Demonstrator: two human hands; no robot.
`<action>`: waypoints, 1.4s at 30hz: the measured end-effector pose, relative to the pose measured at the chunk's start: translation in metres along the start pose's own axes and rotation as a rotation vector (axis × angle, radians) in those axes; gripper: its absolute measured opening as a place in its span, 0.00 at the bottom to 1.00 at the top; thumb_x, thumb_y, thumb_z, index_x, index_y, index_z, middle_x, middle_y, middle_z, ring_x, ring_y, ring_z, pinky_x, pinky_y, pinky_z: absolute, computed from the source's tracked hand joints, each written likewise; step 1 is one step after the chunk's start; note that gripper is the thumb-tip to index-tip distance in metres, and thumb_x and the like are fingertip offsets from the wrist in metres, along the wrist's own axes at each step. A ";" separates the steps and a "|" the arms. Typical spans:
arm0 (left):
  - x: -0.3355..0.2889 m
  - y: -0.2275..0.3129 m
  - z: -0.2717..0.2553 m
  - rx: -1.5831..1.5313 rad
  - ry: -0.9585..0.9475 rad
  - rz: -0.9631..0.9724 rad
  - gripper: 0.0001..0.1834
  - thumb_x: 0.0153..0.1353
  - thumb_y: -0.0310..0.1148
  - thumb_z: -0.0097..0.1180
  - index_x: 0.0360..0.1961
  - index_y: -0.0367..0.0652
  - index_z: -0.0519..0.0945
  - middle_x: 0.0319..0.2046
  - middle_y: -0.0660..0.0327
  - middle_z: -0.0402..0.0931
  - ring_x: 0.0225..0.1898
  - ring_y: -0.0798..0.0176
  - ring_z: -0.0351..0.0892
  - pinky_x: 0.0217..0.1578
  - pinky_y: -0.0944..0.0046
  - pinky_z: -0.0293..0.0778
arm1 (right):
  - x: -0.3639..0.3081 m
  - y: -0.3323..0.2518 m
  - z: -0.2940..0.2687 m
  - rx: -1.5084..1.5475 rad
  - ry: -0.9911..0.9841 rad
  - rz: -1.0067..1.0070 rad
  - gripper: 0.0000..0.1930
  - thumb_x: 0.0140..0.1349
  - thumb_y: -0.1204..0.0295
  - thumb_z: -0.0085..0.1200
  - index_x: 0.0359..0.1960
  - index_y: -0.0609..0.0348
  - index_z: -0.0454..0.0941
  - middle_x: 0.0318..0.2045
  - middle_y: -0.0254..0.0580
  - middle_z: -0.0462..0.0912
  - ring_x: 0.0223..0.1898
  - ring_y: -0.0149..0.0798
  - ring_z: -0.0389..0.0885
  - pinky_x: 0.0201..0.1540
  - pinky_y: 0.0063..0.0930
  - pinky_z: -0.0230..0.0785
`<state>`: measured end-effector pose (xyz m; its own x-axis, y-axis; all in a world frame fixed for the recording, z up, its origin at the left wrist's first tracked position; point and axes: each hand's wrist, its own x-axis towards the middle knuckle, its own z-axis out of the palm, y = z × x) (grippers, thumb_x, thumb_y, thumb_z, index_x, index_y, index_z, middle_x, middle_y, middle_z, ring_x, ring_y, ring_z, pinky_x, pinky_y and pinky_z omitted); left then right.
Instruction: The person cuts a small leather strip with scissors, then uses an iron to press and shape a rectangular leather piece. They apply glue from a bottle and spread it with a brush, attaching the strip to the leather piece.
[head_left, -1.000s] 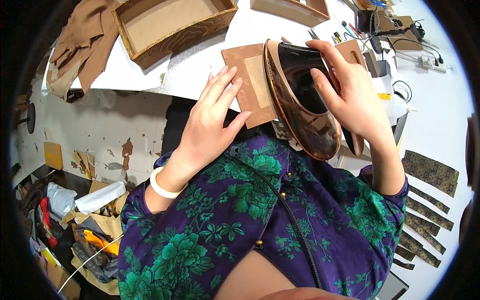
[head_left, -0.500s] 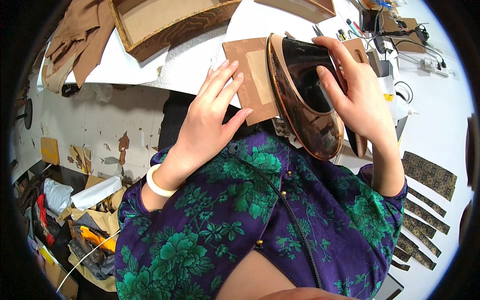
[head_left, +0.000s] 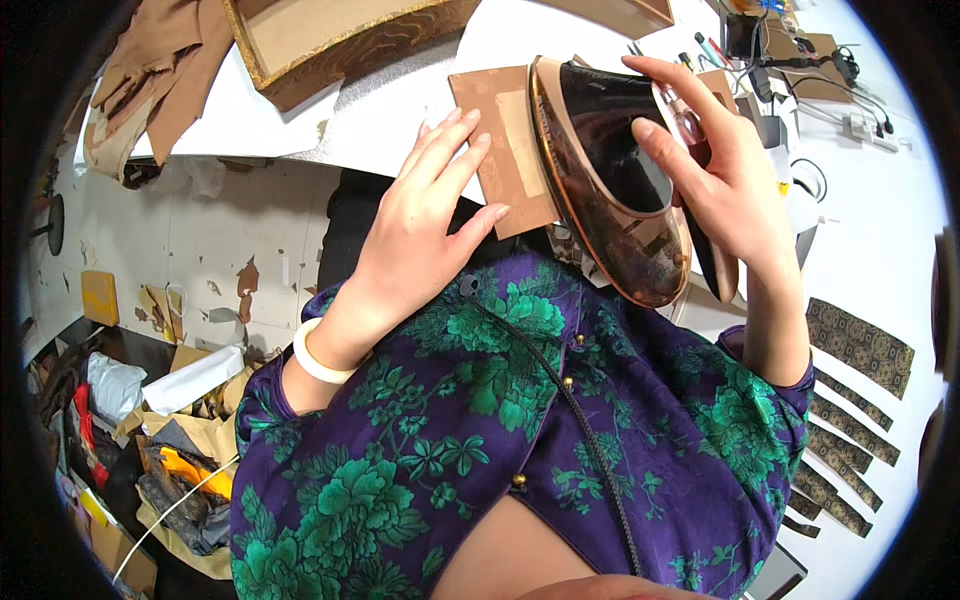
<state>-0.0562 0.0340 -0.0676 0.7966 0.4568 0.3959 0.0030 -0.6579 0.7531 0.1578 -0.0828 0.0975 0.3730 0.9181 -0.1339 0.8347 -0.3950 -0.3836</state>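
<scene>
A dark, glossy clothes iron with a copper-coloured rim stands over the right part of a flat brown piece, like leather or board. A lighter beige rectangle shows on that piece beside the iron. My right hand is wrapped round the iron's handle, thumb on the near side and forefinger stretched along the far end. My left hand lies with fingers outstretched at the brown piece's left edge, thumb apart and fingertips close to or on it. The iron hides the piece's right side. On my left wrist is a cream bangle.
A wooden tray sits at the table's far side, beside draped brown leather. Pens, cables and a power socket are at far right. Patterned strips lie to my right. A scrap-filled bin stands low at left.
The iron has turned slightly in my right hand's grip, showing more of its handle side. The whole view has shifted a little. My left hand keeps its place at the brown piece.
</scene>
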 end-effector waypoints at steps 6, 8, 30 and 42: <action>-0.001 -0.002 0.002 -0.181 0.180 -0.142 0.27 0.66 0.20 0.56 0.67 0.31 0.72 0.71 0.45 0.64 0.71 0.48 0.70 0.72 0.51 0.64 | 0.013 -0.025 0.014 0.077 0.094 -0.081 0.23 0.72 0.66 0.58 0.67 0.49 0.75 0.19 0.29 0.68 0.22 0.22 0.62 0.27 0.23 0.56; -0.003 -0.006 0.004 -0.229 0.226 -0.144 0.28 0.64 0.14 0.50 0.67 0.29 0.69 0.71 0.46 0.60 0.70 0.50 0.71 0.71 0.53 0.67 | 0.020 -0.032 0.019 0.005 0.107 -0.168 0.22 0.71 0.66 0.57 0.67 0.49 0.75 0.25 0.40 0.77 0.24 0.28 0.71 0.30 0.28 0.64; 0.007 -0.005 -0.001 -0.147 0.283 -0.108 0.14 0.59 0.18 0.58 0.47 0.34 0.80 0.46 0.50 0.82 0.48 0.53 0.84 0.52 0.59 0.78 | 0.026 -0.053 0.023 -0.056 0.001 -0.132 0.18 0.69 0.72 0.54 0.60 0.55 0.76 0.25 0.46 0.79 0.22 0.35 0.74 0.29 0.32 0.66; 0.005 -0.007 0.001 -0.163 0.276 -0.131 0.14 0.60 0.18 0.59 0.47 0.34 0.78 0.43 0.52 0.80 0.45 0.57 0.83 0.49 0.61 0.78 | 0.027 -0.054 0.020 -0.094 0.000 -0.142 0.18 0.68 0.73 0.54 0.59 0.56 0.77 0.18 0.44 0.73 0.18 0.33 0.69 0.25 0.31 0.59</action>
<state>-0.0514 0.0399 -0.0712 0.6023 0.6905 0.4005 -0.0199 -0.4886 0.8723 0.1141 -0.0360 0.0962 0.2482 0.9651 -0.0839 0.9132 -0.2620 -0.3120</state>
